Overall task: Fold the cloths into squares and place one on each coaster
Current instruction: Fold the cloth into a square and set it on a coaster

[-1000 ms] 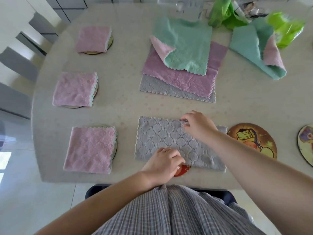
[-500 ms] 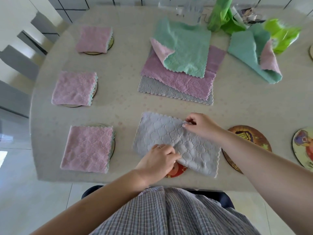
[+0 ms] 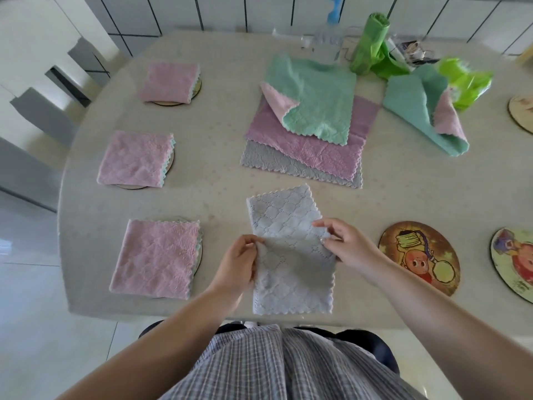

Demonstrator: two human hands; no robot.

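Head view: grey cloth (image 3: 291, 255) now turned lengthwise, apparently lifted by both hands.

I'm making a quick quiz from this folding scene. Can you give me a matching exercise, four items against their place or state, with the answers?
Items:
1. grey cloth
2. nearest pink cloth
3. cartoon coaster
4. green-and-pink cloth

Place or state:
A. bare, right of the hands
B. on top of the unfolded pile
C. pinched by left hand and right hand
D. folded square lying on a coaster

Pairs: 1-C, 2-D, 3-A, 4-B
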